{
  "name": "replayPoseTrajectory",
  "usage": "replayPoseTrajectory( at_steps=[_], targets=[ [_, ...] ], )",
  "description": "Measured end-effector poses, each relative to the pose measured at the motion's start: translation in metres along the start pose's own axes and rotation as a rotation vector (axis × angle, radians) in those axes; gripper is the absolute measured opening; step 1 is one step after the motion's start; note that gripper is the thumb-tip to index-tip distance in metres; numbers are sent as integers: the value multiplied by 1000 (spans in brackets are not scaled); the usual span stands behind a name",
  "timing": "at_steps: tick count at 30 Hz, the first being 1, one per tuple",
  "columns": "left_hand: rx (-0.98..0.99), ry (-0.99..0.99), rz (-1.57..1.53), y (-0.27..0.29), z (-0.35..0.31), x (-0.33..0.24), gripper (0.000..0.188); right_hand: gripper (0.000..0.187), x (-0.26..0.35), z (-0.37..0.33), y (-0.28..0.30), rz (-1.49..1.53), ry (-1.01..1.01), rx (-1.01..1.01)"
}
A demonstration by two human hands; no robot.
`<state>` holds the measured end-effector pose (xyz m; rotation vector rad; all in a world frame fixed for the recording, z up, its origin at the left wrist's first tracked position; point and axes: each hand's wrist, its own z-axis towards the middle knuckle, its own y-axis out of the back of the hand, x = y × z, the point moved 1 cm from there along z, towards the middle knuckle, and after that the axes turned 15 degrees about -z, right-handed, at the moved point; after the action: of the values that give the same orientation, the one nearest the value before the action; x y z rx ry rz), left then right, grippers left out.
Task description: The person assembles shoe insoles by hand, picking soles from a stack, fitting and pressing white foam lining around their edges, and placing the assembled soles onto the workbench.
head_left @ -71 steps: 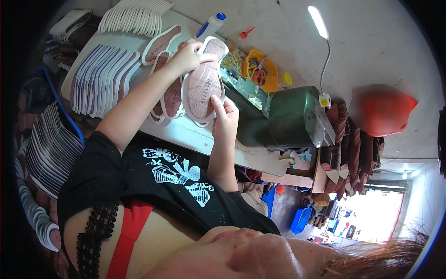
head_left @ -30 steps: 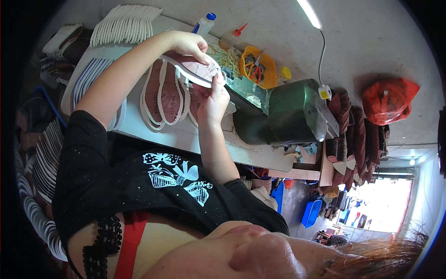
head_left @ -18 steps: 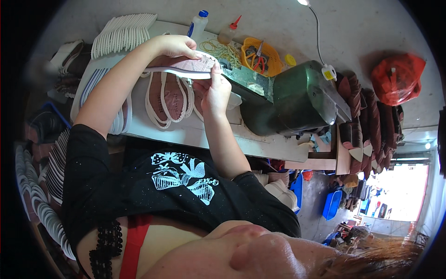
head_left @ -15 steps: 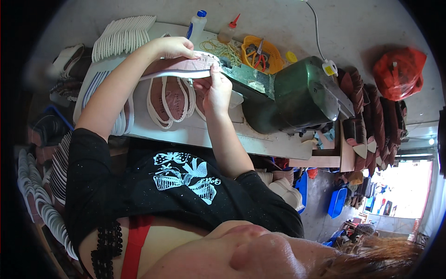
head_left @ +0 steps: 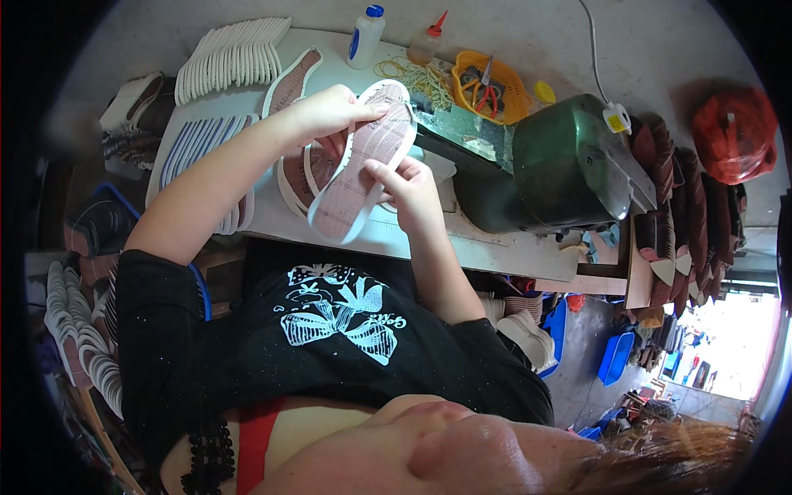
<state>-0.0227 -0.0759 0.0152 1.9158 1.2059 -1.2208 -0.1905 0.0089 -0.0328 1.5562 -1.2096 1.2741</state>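
Note:
A shoe sole (head_left: 360,183), brownish-pink with a white rim, is held up slantwise over the table. My left hand (head_left: 332,117) pinches its upper part, thumb on the brown face and fingers behind. Lower down, my right hand (head_left: 410,191) grips the opposite edge, with its thumb also on the brown face. Behind the held sole, more brown soles with white rims (head_left: 295,183) lie on the table, partly hidden by my left hand. Another single sole (head_left: 290,82) lies beyond my left wrist.
A green sewing machine (head_left: 561,165) stands on the white table (head_left: 474,247) at right. Toward the back are a yellow basket (head_left: 516,95) with pliers, a blue-capped bottle (head_left: 365,37), a red-tipped bottle (head_left: 426,45) and yellowish cords (head_left: 421,82). Rows of white strips (head_left: 227,66) fill the back left.
The sole has turned from nearly edge-on to showing its brown face, and its lower end has swung toward me. My right hand has shifted along its edge. The view has shifted slightly.

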Motion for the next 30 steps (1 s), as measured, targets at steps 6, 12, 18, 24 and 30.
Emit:
replayPoseTrajectory(
  at_steps=[6,12,18,24,30],
  targets=[
    [54,4,84,-2,0,0,51,23,0,9,8,240,151,-131],
    [-120,-147,45,2,11,3,40,26,4,25,10,291,147,-83],
    [-170,-182,-1,2,19,3,42,31,-14,-13,11,64,-15,43],
    [-186,-189,118,13,33,-8,51,28,-19,-17,-12,212,33,-98],
    [-182,-74,302,33,54,-30,65,24,-7,8,-18,257,65,-254]
  ],
)
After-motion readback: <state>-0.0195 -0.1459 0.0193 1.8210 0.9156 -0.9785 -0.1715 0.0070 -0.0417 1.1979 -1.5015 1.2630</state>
